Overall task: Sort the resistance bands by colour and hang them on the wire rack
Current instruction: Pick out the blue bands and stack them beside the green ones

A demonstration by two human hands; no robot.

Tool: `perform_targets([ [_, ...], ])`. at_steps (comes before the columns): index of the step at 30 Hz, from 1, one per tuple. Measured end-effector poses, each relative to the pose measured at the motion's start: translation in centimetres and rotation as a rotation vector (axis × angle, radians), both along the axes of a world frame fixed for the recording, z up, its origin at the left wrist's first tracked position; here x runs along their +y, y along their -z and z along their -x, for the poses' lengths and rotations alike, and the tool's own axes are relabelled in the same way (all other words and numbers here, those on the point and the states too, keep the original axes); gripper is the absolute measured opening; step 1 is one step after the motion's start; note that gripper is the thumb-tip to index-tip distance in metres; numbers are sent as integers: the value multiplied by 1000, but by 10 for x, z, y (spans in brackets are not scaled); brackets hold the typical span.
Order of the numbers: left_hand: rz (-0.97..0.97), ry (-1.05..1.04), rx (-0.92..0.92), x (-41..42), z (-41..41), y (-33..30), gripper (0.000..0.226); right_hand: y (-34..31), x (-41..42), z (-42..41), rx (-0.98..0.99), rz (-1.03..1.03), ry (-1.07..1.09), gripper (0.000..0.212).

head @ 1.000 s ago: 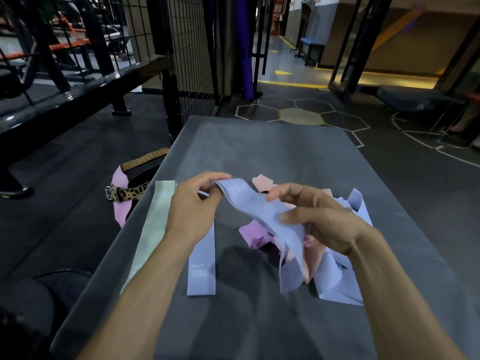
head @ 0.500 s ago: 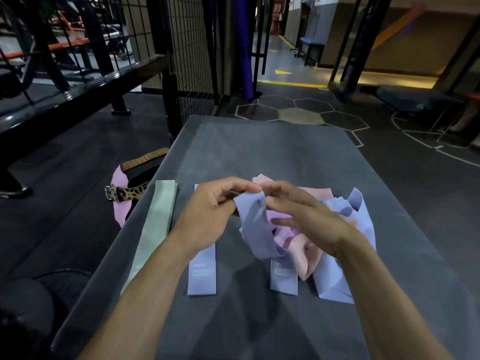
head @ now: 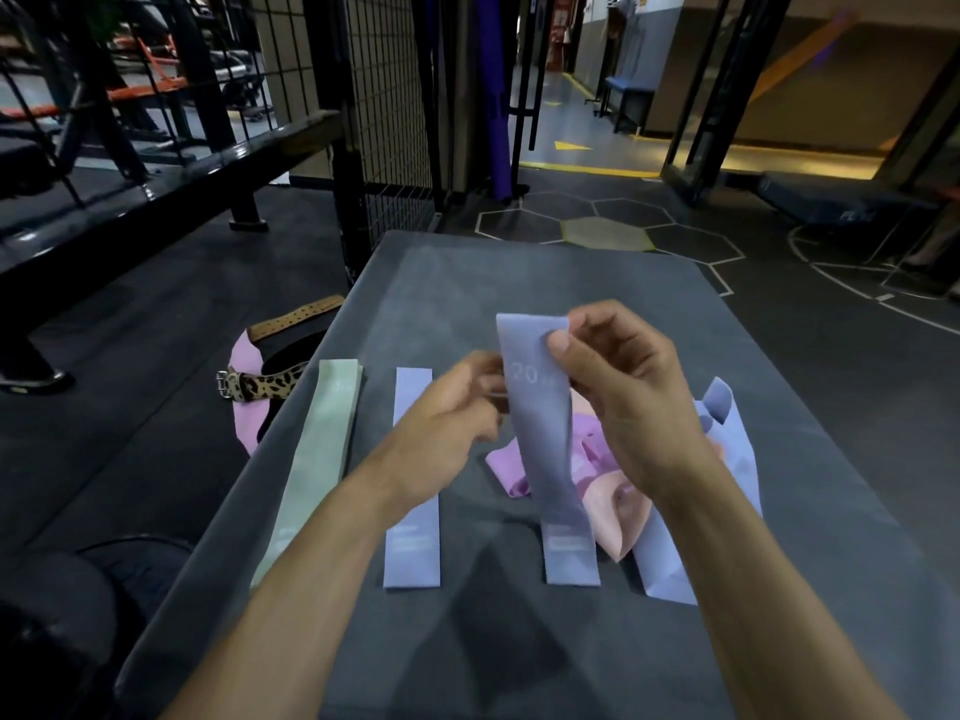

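A lavender resistance band (head: 540, 444) marked "20" is held up above the grey table (head: 519, 283), its upper end pinched between the thumb and fingers of the right hand (head: 623, 387). The band hangs down and towards the near side, and its lower end, bearing a pale label, rests on the table surface. The left hand (head: 447, 413) is positioned just left of the band at mid-height; the hand is blurred, its fingers are curled towards the band's left edge, and whether the band is actually gripped by it cannot be told. Two bands are laid flat and straight on the left part of the table: a pale green band (head: 317, 459) nearest the left edge, and a second lavender band (head: 413, 475) just to its right, partly crossed by the left forearm. A loose heap (head: 608, 480) of pink, peach and lavender bands is located behind and to the right of the held band, beneath the right wrist. A leopard-print belt (head: 260, 384) with a metal buckle is seen on the floor beside the table's left edge, lying over a pink item. A black wire-mesh panel (head: 384, 96) stands beyond the far left corner of the table.
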State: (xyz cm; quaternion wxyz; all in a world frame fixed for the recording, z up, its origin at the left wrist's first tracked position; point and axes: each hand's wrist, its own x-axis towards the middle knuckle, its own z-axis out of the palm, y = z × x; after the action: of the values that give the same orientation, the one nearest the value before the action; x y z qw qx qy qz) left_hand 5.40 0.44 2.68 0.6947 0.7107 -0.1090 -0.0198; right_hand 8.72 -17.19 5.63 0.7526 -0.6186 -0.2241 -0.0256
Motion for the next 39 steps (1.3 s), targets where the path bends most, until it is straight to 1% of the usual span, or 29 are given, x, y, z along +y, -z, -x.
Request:
perform_targets([
  [1,-60,48,20,-1,2,2,53,-5,2,1,19,-34,-18,8],
  [4,-266,77,46,-1,6,8,35,-19,9,3,18,-53,-30,8],
  [7,-380,50,49,3,9,13,21,-32,20,1,28,-65,-7,11],
  [9,-413,27,73,5,12,13,17,-42,27,-2,32,-68,36,12],
  [12,-360,2,132,13,13,14,21,-57,40,-9,33,-79,105,11],
  [15,-215,16,226,20,16,16,21,-66,53,-23,37,-103,176,9],
  [17,-134,-19,286,26,18,16,20,-69,62,-36,50,-121,224,10],
  [20,-141,-130,322,38,18,17,18,-69,73,-57,103,-140,266,14],
  [23,-197,-206,345,50,23,19,25,-64,85,-76,171,-127,271,19],
  [25,-160,-196,390,58,26,18,32,-58,94,-88,231,-92,308,20],
  [27,-119,-165,460,65,29,17,33,-46,102,-101,296,-39,326,20],
  [28,-132,-146,498,67,30,17,35,-38,106,-108,328,-6,315,20],
  [31,-272,-86,571,72,32,18,42,-7,116,-125,423,102,240,16],
  [32,-340,-78,595,73,32,20,39,4,119,-129,450,146,212,16],
  [34,-502,-50,648,74,30,25,25,25,125,-136,489,240,159,17],
  [35,-577,-39,669,74,30,27,21,34,128,-139,502,284,136,18],
  [39,-807,38,748,65,24,26,31,63,137,-154,551,433,88,19],
])
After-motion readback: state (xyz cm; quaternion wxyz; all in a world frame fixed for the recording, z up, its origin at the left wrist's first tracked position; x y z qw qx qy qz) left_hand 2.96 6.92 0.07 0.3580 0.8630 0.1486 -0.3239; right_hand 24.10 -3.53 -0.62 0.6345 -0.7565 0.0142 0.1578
